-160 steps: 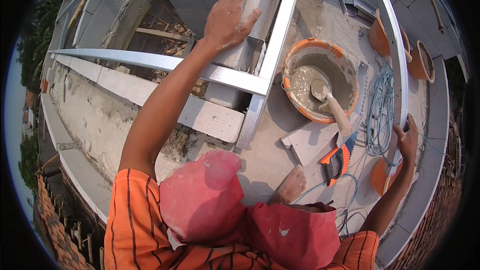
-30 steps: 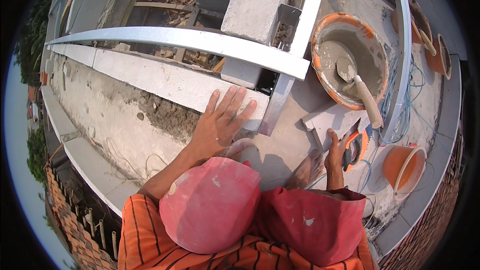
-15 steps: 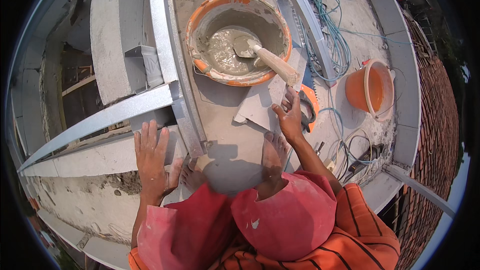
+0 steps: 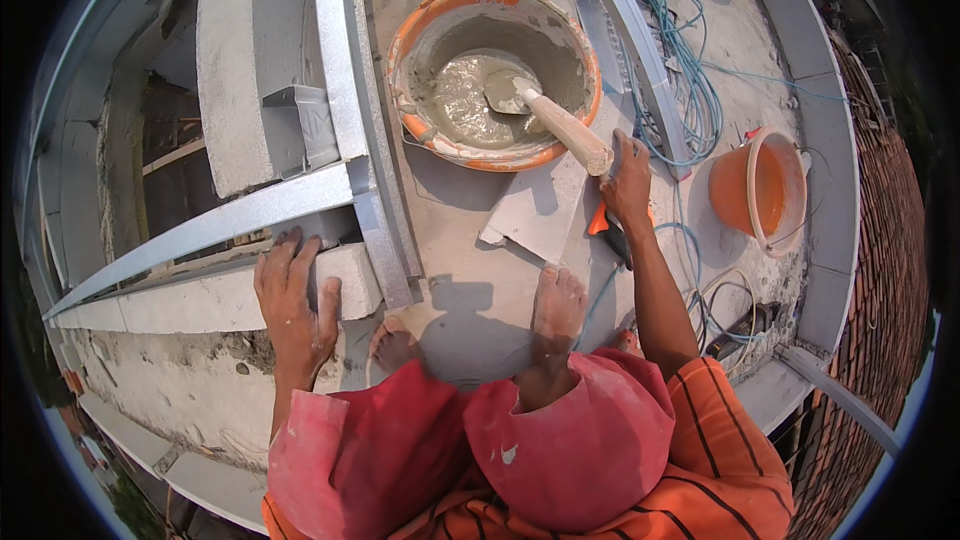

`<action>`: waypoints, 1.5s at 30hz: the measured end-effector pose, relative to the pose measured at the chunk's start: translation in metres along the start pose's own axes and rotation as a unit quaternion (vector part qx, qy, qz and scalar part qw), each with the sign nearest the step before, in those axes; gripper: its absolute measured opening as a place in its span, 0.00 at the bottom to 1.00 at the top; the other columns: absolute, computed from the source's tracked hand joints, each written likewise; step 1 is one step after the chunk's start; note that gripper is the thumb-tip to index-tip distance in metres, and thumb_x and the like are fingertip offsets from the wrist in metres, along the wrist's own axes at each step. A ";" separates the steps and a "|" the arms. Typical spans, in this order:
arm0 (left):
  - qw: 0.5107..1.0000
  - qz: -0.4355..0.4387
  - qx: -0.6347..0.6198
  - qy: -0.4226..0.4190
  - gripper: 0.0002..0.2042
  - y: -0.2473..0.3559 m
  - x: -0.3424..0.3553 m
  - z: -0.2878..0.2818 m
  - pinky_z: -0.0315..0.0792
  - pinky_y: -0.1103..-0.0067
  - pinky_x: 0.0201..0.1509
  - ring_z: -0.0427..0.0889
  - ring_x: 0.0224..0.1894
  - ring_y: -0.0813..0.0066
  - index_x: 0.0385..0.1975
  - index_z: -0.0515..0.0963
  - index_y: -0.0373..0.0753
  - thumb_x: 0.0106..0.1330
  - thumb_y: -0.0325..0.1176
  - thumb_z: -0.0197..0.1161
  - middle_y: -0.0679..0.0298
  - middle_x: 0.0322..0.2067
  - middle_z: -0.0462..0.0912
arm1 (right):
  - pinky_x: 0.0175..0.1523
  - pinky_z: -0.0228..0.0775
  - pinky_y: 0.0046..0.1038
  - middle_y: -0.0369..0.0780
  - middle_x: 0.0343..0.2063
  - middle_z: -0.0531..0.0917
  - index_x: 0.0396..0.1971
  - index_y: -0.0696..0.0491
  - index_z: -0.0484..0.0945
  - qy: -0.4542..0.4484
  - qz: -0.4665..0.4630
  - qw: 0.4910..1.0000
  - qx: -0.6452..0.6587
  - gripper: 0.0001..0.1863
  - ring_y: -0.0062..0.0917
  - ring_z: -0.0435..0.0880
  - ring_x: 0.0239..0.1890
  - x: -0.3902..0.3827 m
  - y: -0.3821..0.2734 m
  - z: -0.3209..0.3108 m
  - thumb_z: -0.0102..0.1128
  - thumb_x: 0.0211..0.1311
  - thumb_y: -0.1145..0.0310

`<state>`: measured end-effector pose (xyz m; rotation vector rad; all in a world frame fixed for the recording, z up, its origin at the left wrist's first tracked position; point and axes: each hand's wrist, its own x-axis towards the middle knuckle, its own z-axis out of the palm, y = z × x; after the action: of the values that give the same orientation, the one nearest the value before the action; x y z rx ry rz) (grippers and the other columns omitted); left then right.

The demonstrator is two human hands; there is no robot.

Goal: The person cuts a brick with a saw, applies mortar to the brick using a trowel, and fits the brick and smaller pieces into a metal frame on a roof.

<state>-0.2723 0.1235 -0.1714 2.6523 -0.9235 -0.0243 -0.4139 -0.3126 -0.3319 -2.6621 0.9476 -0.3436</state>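
My left hand (image 4: 300, 300) rests open on the end of a pale block (image 4: 205, 295) beside a silver metal channel (image 4: 250, 210). My right hand (image 4: 626, 180) is just right of a trowel's wooden handle (image 4: 570, 132), above an orange-and-black saw (image 4: 608, 225) and beside a pale slab piece (image 4: 530, 215); its fingertips are too small to read. The trowel's blade sits in grey mortar inside an orange-rimmed bucket (image 4: 418, 127). My bare feet stand below these on the concrete floor (image 4: 450, 290).
An upright block (image 4: 228, 70) adjoins metal framing over a deep opening on the left. At right lie coiled blue hose (image 4: 680, 60), an orange pail (image 4: 737, 190) and cables. More pails stand at top. A low block edge (image 4: 825, 240) borders tiled roofing.
The view has swung right since the oldest frame. My left hand came back from the upright block to the lower one. My right hand left the metal channel and has moved forward beside the trowel handle.
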 end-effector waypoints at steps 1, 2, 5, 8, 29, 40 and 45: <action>1.000 -0.002 -0.003 0.001 0.21 0.001 -0.001 0.000 0.51 0.57 0.70 0.66 0.62 0.50 0.55 0.74 0.37 0.62 0.36 0.60 0.50 0.57 0.72 | 0.58 0.66 0.41 0.53 0.55 0.71 0.62 0.52 0.66 0.020 -0.016 1.000 -0.006 0.31 0.50 0.73 0.55 0.004 0.001 -0.001 0.63 0.57 0.68; 1.000 -0.003 -0.006 0.002 0.21 0.001 -0.001 0.000 0.51 0.58 0.70 0.67 0.62 0.50 0.55 0.74 0.36 0.62 0.36 0.60 0.50 0.57 0.72 | 0.57 0.67 0.41 0.52 0.53 0.73 0.61 0.53 0.67 0.013 0.009 0.999 0.043 0.28 0.49 0.75 0.53 0.006 0.004 -0.008 0.60 0.60 0.67; 0.999 0.004 -0.045 0.022 0.18 0.003 0.002 0.000 0.54 0.58 0.69 0.69 0.61 0.49 0.52 0.76 0.36 0.63 0.33 0.58 0.49 0.54 0.75 | 0.54 0.71 0.39 0.51 0.47 0.78 0.58 0.57 0.70 -0.006 0.089 0.975 0.201 0.22 0.47 0.80 0.47 0.014 0.020 -0.042 0.53 0.67 0.65; 0.988 0.002 -0.128 0.083 0.14 -0.001 -0.003 0.002 0.61 0.59 0.66 0.75 0.56 0.50 0.48 0.78 0.34 0.63 0.29 0.57 0.49 0.49 0.80 | 0.46 0.75 0.33 0.42 0.43 0.80 0.54 0.62 0.71 -0.016 0.192 0.864 0.465 0.20 0.36 0.84 0.41 0.002 0.027 -0.070 0.50 0.69 0.64; 0.846 -0.198 -0.421 -0.260 0.18 0.024 -0.010 -0.046 0.76 0.76 0.44 0.83 0.38 0.75 0.44 0.81 0.36 0.54 0.35 0.72 0.58 0.36 0.86 | 0.47 0.71 0.23 0.37 0.36 0.84 0.42 0.58 0.79 -0.573 -0.007 0.668 0.474 0.21 0.18 0.80 0.39 -0.076 -0.208 -0.091 0.75 0.50 0.67; 0.892 -0.122 -0.391 -0.191 0.15 0.041 -0.008 -0.024 0.76 0.72 0.36 0.86 0.32 0.63 0.44 0.73 0.36 0.62 0.35 0.66 0.52 0.29 0.84 | 0.35 0.73 0.23 0.38 0.25 0.85 0.34 0.59 0.81 -0.472 -0.037 0.787 0.395 0.15 0.18 0.81 0.28 -0.072 -0.233 -0.097 0.73 0.48 0.68; 0.923 -0.136 -0.330 -0.147 0.13 0.055 -0.003 -0.011 0.76 0.70 0.36 0.86 0.32 0.55 0.42 0.72 0.34 0.63 0.33 0.63 0.49 0.28 0.83 | 0.35 0.73 0.23 0.38 0.23 0.85 0.31 0.60 0.80 -0.395 -0.054 0.835 0.378 0.13 0.18 0.81 0.27 -0.075 -0.227 -0.094 0.71 0.50 0.68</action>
<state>-0.3064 0.0886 -0.1446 2.1323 -0.4888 -0.6902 -0.3701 -0.1143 -0.1741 -1.8163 0.2826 0.3089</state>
